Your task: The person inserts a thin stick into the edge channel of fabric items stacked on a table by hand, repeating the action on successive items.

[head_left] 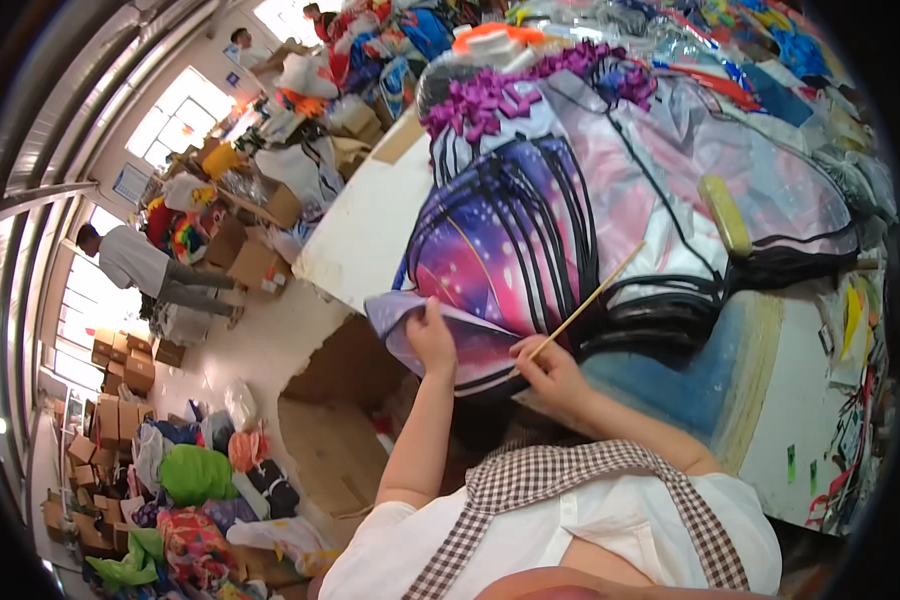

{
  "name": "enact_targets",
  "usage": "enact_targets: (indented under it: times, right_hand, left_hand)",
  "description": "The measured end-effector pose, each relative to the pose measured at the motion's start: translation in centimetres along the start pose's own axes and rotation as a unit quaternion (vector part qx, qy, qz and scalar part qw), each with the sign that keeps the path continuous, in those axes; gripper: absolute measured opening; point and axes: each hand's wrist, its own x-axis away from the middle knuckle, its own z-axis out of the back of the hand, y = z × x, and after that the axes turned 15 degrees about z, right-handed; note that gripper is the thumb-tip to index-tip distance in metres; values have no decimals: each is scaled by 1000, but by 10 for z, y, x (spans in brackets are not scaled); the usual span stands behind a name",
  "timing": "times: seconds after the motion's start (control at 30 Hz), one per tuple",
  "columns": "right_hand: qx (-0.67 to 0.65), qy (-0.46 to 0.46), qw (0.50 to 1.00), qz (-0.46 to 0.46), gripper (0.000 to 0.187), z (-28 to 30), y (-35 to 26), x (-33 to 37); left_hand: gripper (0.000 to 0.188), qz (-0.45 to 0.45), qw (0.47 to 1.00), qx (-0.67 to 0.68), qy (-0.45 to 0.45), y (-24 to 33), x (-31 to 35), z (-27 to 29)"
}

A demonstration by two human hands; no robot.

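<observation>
My left hand (432,338) pinches the near left edge of a purple and pink galaxy-print fabric (530,215), lifting a fold of it. In my right hand (552,374) is a thin wooden stick (600,290), which slants up and to the right over the fabric. Its lower end lies by my fingers, close to the fabric's near edge. Several black cords (525,205) run across the print, and black bands (660,315) are bunched at its right. Purple ribbon pieces (480,105) cluster at the far side of the pile.
A yellowish oblong block (725,217) rests on the pale fabric. Under the pile is a worktable (350,240) with a blue worn patch. An open cardboard box (335,440) stands below its left edge. Bags, boxes and a walking person (145,262) are farther left.
</observation>
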Motion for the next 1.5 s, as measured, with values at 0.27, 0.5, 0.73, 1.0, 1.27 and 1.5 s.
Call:
enact_targets:
  times: [0.27,0.5,0.73,1.0,1.27,1.5]
  right_hand:
    - [55,-107,991,61,15,5,29,-6]
    - [80,-107,990,51,15,16,15,-17]
    - [-54,-33,998,-25,13,20,49,-18]
    - [-67,-38,995,-60,11,18,46,-21]
    - [-96,-42,993,-47,10,9,52,-24]
    - [-93,-31,994,-48,11,7,43,-26]
  left_hand:
    - [32,-140,880,-370,-263,1,-72,-104]
    - [28,-209,934,-223,-183,10,10,-31]
    - [29,-243,870,-389,-181,-17,95,49]
    - [25,-260,832,-442,-214,-17,80,46]
    - [21,-340,777,-471,-243,-13,74,43]
    - [14,-345,744,-496,-285,0,78,38]
